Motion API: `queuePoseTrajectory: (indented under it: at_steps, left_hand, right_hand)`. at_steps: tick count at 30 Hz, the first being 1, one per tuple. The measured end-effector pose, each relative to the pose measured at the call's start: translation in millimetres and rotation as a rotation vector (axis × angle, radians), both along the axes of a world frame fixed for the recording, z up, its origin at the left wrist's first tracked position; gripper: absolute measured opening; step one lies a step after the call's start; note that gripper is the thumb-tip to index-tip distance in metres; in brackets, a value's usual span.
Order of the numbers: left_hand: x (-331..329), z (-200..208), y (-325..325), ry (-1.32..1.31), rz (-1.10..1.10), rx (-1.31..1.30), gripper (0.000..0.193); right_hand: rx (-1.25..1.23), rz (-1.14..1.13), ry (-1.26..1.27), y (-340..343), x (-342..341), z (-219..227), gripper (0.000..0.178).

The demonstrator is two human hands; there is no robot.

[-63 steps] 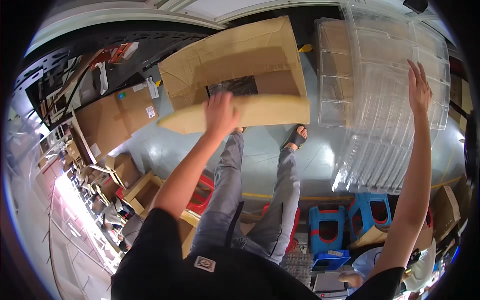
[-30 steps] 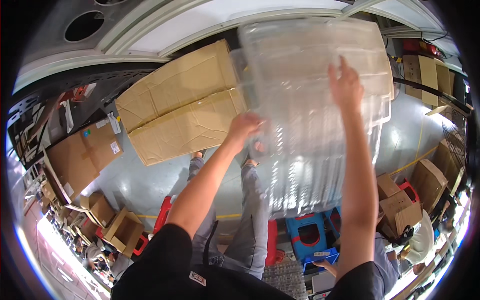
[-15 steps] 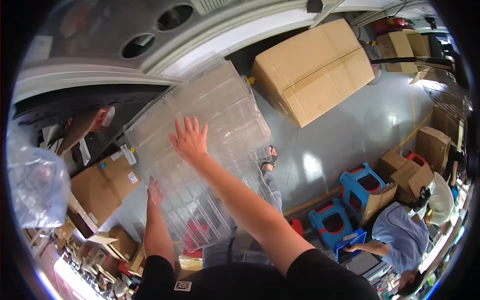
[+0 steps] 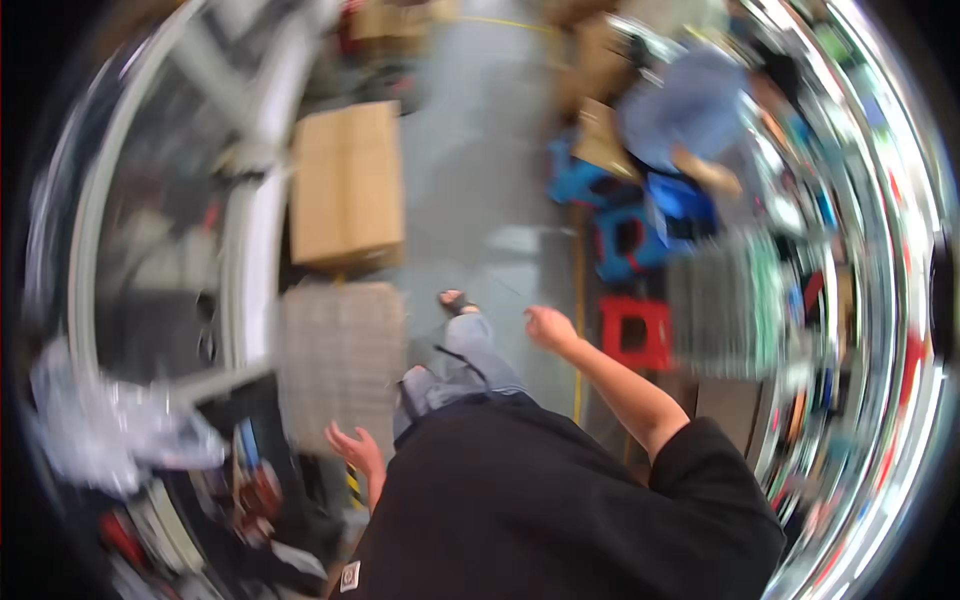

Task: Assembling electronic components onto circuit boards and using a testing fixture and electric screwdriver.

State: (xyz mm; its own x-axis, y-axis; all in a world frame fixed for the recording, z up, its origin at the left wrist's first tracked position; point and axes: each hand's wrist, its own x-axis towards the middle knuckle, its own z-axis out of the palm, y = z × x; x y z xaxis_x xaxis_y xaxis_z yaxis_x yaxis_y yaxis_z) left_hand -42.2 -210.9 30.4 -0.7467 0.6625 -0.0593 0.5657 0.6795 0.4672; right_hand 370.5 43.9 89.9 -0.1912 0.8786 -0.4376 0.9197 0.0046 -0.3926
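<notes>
- Two bare hands on my feed, well apart, one on either side of the wearer's black shirt (image 4: 560, 480).
- Left hand (image 4: 360, 452): fingers spread apart, palm partly turned up, not clamped. It overlaps the near edge of a clear tray stack (image 4: 340, 350); I can't tell contact from hover at this angle.
- Right hand (image 4: 548, 327): out over the grey floor (image 4: 470, 150), fingers bent inward. Blurred, so I can't tell whether they're together or on something.
- Tray stack position: left of the walkway, just beside the wearer's legs in grey trousers (image 4: 470, 365), between the left hand and a brown carton (image 4: 347, 185).
- Carton: top shut, seam down the middle, just beyond the trays, alongside a white frame (image 4: 260, 250).
- One sandalled foot (image 4: 458, 303) shows ahead of the trousers.
- Right side, I get a red stool (image 4: 660, 332) near the right forearm, blue stools (image 4: 608, 262) beyond it, then a blue bin (image 4: 682, 208).
- Co-worker in a light blue top (image 4: 685, 100), one hand near the bin.
- Greenish-edged second stack (image 4: 725, 305) just right of the red stool; blurred.
- Far left: clear plastic bag (image 4: 120, 430), crumpled.
</notes>
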Motion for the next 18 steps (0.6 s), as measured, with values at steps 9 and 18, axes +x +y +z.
queuePoseTrajectory:
  at_steps: [9, 18]
  left_hand:
    - [-46, 2, 198, -0.563, -1.050, -0.350, 0.035]
    - [-135, -64, 221, -0.005, -1.437, -0.788, 0.029]
  right_hand:
    - [-0.284, -0.976, -0.065, -372, -6, -46, 0.023]
    - [-0.475, -1.201, 0.350, -353, -78, -64, 0.024]
